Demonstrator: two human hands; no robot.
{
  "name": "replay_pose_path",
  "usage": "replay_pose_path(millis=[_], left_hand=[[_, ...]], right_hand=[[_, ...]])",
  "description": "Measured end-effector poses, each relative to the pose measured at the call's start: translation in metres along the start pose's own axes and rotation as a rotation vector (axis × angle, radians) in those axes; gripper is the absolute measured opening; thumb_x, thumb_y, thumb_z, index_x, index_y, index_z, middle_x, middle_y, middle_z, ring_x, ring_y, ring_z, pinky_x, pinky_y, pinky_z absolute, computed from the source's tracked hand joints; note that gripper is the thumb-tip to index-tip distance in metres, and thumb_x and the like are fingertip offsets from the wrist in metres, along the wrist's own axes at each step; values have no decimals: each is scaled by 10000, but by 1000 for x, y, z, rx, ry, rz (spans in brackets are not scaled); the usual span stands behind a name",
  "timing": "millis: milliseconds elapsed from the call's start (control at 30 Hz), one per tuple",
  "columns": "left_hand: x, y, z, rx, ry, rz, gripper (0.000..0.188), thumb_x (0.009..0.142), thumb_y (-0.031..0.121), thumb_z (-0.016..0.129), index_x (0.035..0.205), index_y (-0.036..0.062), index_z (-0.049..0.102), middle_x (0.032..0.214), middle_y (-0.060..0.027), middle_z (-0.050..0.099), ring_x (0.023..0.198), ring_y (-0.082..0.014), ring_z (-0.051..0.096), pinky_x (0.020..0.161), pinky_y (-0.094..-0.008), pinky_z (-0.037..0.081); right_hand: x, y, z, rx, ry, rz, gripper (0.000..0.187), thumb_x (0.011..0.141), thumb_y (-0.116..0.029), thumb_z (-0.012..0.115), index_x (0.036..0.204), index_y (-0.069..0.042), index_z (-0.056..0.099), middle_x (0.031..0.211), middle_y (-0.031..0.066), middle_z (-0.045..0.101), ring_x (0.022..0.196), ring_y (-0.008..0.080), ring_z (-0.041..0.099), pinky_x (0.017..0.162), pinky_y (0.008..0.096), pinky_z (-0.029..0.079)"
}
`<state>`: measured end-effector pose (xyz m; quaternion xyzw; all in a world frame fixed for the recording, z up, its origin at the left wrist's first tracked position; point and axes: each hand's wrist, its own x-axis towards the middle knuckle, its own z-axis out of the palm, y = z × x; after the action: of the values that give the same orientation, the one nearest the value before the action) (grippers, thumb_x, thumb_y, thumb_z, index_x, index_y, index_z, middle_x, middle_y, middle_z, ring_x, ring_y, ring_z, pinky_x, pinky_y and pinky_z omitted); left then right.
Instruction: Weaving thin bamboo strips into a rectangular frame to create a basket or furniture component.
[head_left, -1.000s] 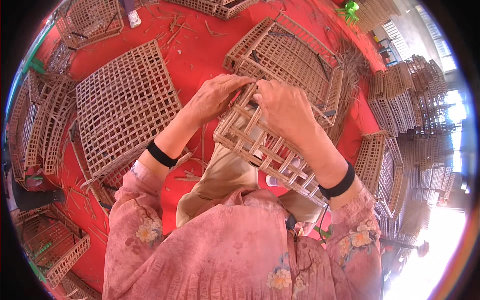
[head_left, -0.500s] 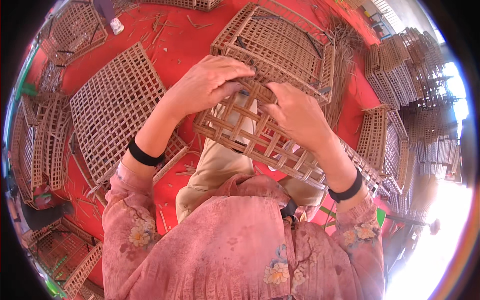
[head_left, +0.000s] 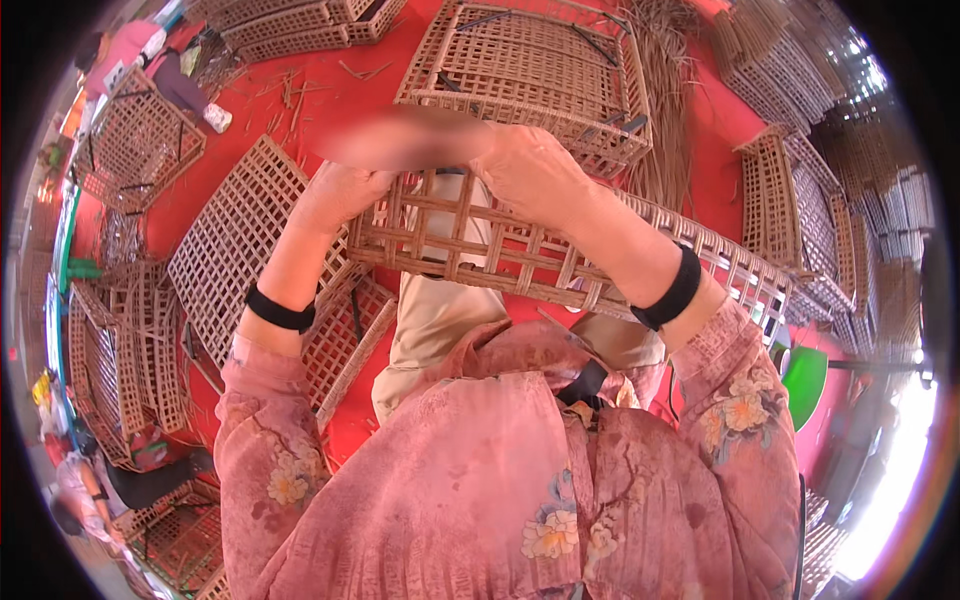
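Observation:
A brown woven basket [head_left: 455, 240] of open lattice lies tilted across my lap, its long side running to the right under my right forearm. My left hand [head_left: 345, 190] is closed at its upper left corner. Farther right, my right hand [head_left: 530, 170] bends over the top edge, fingers pointing left and closed on the rim. A blurred patch hides most of the left fingers and the right fingertips, so any strand between them cannot be made out. Both wrists wear black bands.
Beyond my hands stands a larger woven basket [head_left: 530, 70] with black fittings, beside loose strands [head_left: 660, 110]. A lattice panel [head_left: 240, 240] leans at left. Stacked baskets [head_left: 780, 200] line the right, near a green object [head_left: 805, 385]. Another person [head_left: 130, 60] is at the far left.
My right hand has moved left along the rim, closer to my left hand. The left hand has shifted slightly left and down. The basket has turned a little, and the view has shifted.

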<state>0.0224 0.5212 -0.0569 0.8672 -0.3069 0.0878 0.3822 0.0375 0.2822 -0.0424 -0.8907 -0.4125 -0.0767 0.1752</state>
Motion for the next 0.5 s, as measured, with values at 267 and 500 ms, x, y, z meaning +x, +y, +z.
replay_pose_path(millis=[267, 500], left_hand=[[13, 50, 14, 218, -138, 55, 375, 930, 119, 613, 1303, 101, 648, 1255, -115, 657, 1201, -300, 591, 1035, -390, 462], [43, 55, 27, 315, -241, 152, 369, 885, 137, 679, 1246, 61, 675, 1123, -143, 703, 1035, -328, 661, 913, -393, 538]], right_hand=[[-83, 25, -42, 124, -42, 204, 382, 928, -211, 620, 1243, 2, 588, 1094, 204, 653, 1094, 368, 621, 917, 467, 510], [-80, 39, -29, -41, 31, 55, 176, 892, -116, 614, 1008, 14, 637, 910, 213, 685, 881, 387, 680, 760, 474, 543]])
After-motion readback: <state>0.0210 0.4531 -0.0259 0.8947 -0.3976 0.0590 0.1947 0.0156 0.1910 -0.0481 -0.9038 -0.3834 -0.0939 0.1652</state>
